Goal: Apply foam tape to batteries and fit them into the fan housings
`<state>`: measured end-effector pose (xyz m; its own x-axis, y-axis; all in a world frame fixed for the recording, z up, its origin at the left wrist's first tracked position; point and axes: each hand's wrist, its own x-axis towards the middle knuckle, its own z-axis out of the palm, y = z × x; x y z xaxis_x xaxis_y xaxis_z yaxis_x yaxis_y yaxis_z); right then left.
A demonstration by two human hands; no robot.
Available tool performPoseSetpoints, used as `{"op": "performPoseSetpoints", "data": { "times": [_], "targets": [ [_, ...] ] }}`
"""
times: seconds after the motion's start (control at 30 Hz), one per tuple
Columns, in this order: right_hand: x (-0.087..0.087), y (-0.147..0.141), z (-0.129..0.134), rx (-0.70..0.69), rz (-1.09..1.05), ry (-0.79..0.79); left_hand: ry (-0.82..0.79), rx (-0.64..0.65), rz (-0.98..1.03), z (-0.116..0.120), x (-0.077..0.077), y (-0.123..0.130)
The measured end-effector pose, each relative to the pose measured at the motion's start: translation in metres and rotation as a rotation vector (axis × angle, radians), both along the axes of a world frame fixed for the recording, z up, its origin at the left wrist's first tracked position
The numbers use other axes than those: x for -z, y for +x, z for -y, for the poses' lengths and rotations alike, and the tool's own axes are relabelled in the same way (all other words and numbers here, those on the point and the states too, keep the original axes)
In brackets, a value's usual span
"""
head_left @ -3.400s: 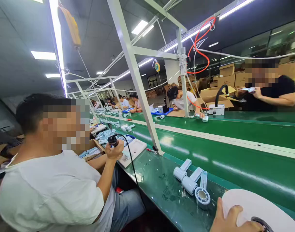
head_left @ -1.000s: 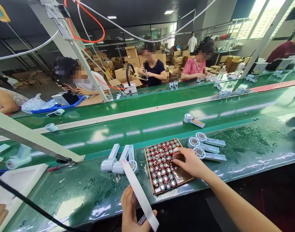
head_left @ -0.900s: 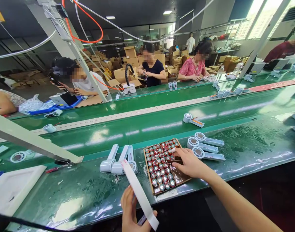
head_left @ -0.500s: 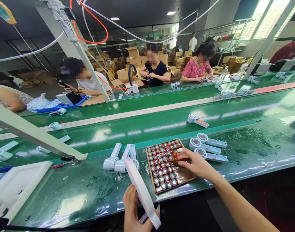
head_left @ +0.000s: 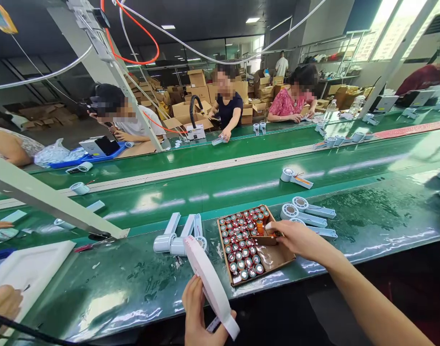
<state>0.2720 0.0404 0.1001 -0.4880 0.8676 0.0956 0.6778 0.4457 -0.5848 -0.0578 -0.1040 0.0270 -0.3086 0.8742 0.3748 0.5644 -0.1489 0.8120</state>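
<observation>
My right hand (head_left: 295, 239) reaches into a shallow cardboard tray (head_left: 277, 257) packed with several small red-topped cylinders, and its fingers pinch one orange cylinder (head_left: 260, 228) lifted slightly above the others. My left hand (head_left: 198, 315) grips a white roll of tape (head_left: 210, 286) on edge at the near side of the green bench. White handheld fan shells (head_left: 176, 238) lie just left of the tray; three more fan shells (head_left: 308, 216) lie right of it.
A green conveyor belt (head_left: 241, 185) carries a fan shell with wires (head_left: 295, 178). A slanted white frame post (head_left: 50, 202) crosses at left beside a white board (head_left: 28, 269). Another person's hand (head_left: 3, 302) shows at far left. Several people work across the line.
My right hand has closed on an orange cylinder and raised it from the tray. My left hand still holds the tape roll. The view swung from the neighbour on the left to the bench.
</observation>
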Motion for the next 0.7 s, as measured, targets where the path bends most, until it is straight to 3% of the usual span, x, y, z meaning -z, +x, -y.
{"op": "performPoseSetpoints", "data": {
  "times": [0.17,0.23,0.3,0.47,0.7],
  "targets": [
    [-0.02,0.021,0.017,0.332,-0.822,-0.031,0.087,0.064,-0.29,0.003,-0.018,-0.004],
    [-0.033,0.021,0.026,0.334,-1.066,-0.092,0.129,0.072,-0.434,0.001,-0.028,-0.002],
    [-0.046,0.016,0.033,0.28,-1.18,-0.164,0.176,0.084,-0.535,-0.003,-0.037,0.004],
    [-0.062,-0.003,0.049,0.201,-1.232,-0.248,0.218,0.165,-0.675,-0.011,-0.052,0.022],
    [-0.067,-0.01,0.058,0.116,-0.85,-0.284,0.155,0.264,-0.786,-0.004,-0.057,0.032]
  ]
}}
